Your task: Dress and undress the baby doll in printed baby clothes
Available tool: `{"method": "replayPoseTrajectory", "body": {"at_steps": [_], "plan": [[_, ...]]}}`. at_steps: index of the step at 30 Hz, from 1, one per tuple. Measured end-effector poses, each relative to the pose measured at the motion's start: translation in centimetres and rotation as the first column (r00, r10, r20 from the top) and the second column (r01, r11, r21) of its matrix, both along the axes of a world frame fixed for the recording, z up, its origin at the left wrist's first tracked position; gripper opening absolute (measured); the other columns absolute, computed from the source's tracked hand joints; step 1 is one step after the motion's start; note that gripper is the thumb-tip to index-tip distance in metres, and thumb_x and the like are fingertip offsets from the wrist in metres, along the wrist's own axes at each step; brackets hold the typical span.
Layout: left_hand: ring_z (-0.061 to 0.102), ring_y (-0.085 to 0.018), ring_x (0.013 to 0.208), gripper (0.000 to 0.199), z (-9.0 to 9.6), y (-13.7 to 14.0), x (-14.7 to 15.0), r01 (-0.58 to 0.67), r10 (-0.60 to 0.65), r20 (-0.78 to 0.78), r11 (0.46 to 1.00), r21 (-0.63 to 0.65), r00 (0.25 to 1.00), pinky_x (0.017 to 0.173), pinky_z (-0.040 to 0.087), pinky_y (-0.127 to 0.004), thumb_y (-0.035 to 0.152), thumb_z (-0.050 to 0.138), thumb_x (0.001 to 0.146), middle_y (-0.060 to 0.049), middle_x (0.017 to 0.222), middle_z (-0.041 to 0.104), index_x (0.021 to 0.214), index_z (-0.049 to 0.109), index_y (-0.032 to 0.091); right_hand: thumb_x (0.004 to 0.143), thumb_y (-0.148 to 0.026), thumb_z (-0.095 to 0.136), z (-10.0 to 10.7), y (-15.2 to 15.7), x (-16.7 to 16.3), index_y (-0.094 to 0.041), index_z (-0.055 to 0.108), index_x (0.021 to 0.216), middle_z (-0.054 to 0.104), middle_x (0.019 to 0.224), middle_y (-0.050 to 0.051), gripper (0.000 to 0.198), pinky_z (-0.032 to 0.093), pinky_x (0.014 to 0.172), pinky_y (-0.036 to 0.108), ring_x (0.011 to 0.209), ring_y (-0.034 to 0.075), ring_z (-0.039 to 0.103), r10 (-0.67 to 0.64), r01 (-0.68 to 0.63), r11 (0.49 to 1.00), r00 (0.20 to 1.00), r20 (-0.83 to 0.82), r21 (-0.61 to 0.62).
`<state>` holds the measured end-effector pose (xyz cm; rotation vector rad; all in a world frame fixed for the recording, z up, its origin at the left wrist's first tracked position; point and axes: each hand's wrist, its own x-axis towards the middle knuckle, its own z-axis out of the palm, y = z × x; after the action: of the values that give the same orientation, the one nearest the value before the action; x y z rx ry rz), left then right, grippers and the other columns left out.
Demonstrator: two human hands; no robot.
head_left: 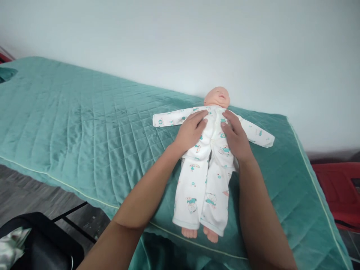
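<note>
A baby doll (218,96) lies on its back, head toward the wall and bare feet toward me. It wears a white printed long-sleeved top (213,144) and matching white trousers (191,191). The sleeves stretch out to both sides and cover the doll's hands. My left hand (191,129) rests on the left half of the top's chest, fingers extended. On the right half, my right hand (235,135) lies with its fingers extended as well. Between my hands runs the front opening of the top. Neither hand visibly grips the cloth.
A green quilted cover (92,123) spreads over the table under the doll. The white wall (180,41) stands right behind it. A red chair (336,187) is at the right. At lower left there is a black chair or bag (47,240) with a pale cloth on it.
</note>
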<state>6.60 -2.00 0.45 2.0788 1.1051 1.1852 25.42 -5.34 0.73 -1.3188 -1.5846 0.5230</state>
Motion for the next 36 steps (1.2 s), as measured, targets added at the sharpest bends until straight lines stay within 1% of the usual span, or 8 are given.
{"method": "replayPoseTrajectory", "body": {"at_steps": [6, 11, 13, 16, 22, 27, 31, 36], "plan": [[0.044, -0.019, 0.142, 0.045, -2.4, -4.0, -2.7, -0.029, 0.034, 0.056, 0.996, -0.089, 0.998, 0.123, 0.030, -0.038, 0.038, 0.038, 0.101, -0.008, 0.151, 0.050, 0.140, 0.052, 0.021, 0.099, -0.046, 0.046, -1.0, -4.2, -0.6, -0.033, 0.038, 0.151, 0.026, 0.165, 0.002, 0.054, 0.016, 0.126, 0.053, 0.154, 0.023, 0.016, 0.113, -0.130, 0.990, 0.961, 0.251, 0.049], [0.055, -0.022, 0.127, 0.039, -3.9, -9.0, -5.8, -0.058, 0.061, 0.018, 0.991, -0.120, 0.998, 0.113, 0.042, -0.041, 0.031, 0.043, 0.098, -0.009, 0.137, 0.059, 0.135, 0.054, 0.024, 0.102, -0.037, 0.043, -2.7, -10.5, -0.1, -0.040, 0.030, 0.154, 0.009, 0.169, -0.004, 0.054, 0.016, 0.126, 0.051, 0.156, 0.022, 0.010, 0.173, -0.181, 0.983, 0.953, 0.250, 0.008], [0.057, -0.023, 0.124, 0.040, -4.0, -10.6, -6.4, -0.042, 0.036, -0.048, 0.993, -0.114, 0.998, 0.109, 0.045, -0.042, 0.025, 0.047, 0.095, -0.009, 0.135, 0.060, 0.134, 0.054, 0.025, 0.102, -0.035, 0.044, -3.3, -12.3, 0.8, -0.040, 0.030, 0.154, 0.009, 0.169, -0.004, 0.055, 0.017, 0.126, 0.051, 0.155, 0.022, 0.011, 0.192, -0.187, 0.981, 0.961, 0.198, -0.042], [0.057, -0.027, 0.122, 0.041, -3.9, -11.9, -6.6, -0.091, 0.071, -0.187, 0.991, -0.098, 0.980, 0.103, 0.046, -0.045, 0.023, 0.055, 0.090, -0.010, 0.133, 0.060, 0.131, 0.053, 0.024, 0.098, -0.035, 0.051, -4.0, -13.5, 2.5, -0.035, 0.033, 0.152, 0.024, 0.164, 0.004, 0.057, 0.024, 0.124, 0.051, 0.152, 0.024, 0.024, 0.148, -0.138, 0.987, 0.980, 0.134, -0.086], [0.062, -0.027, 0.104, 0.028, -3.9, -12.1, -5.0, -0.265, 0.226, -0.253, 0.955, -0.132, 0.941, 0.090, 0.049, -0.044, 0.025, 0.060, 0.087, -0.009, 0.113, 0.066, 0.115, 0.056, 0.023, 0.086, -0.029, 0.057, -4.5, -12.8, 2.4, -0.018, 0.055, 0.128, 0.061, 0.123, 0.013, 0.043, 0.045, 0.102, 0.054, 0.117, 0.031, 0.056, -0.127, 0.158, 0.978, 0.968, 0.214, -0.134], [0.062, -0.023, 0.094, 0.021, -3.7, -10.7, -3.4, -0.283, 0.261, -0.175, 0.952, -0.113, 0.949, 0.081, 0.049, -0.037, 0.021, 0.056, 0.087, -0.007, 0.107, 0.065, 0.107, 0.053, 0.022, 0.087, -0.031, 0.052, -3.5, -10.8, -0.3, -0.021, 0.057, 0.106, 0.064, 0.105, 0.010, 0.022, 0.049, 0.081, 0.042, 0.095, 0.027, 0.061, -0.194, 0.210, 0.967, 0.974, 0.114, -0.145], [0.060, -0.021, 0.086, 0.015, -3.8, -7.5, -2.3, -0.313, 0.305, -0.101, 0.947, -0.069, 0.947, 0.077, 0.046, -0.034, 0.020, 0.053, 0.087, -0.005, 0.099, 0.064, 0.101, 0.052, 0.022, 0.086, -0.028, 0.047, -2.9, -7.6, -0.7, -0.020, 0.055, 0.099, 0.064, 0.099, 0.008, 0.017, 0.045, 0.078, 0.037, 0.089, 0.024, 0.058, -0.247, 0.251, 0.967, 0.966, 0.082, -0.044], [0.057, -0.018, 0.078, 0.008, -4.1, -4.7, -2.2, -0.339, 0.340, 0.018, 0.939, -0.059, 0.940, 0.072, 0.044, -0.030, 0.019, 0.057, 0.080, -0.001, 0.085, 0.062, 0.085, 0.051, 0.022, 0.085, -0.026, 0.046, -3.6, -5.4, 0.0, -0.020, 0.057, 0.097, 0.065, 0.095, 0.007, 0.017, 0.043, 0.075, 0.035, 0.083, 0.022, 0.057, -0.252, 0.254, 0.967, 0.962, 0.109, -0.008]]}}
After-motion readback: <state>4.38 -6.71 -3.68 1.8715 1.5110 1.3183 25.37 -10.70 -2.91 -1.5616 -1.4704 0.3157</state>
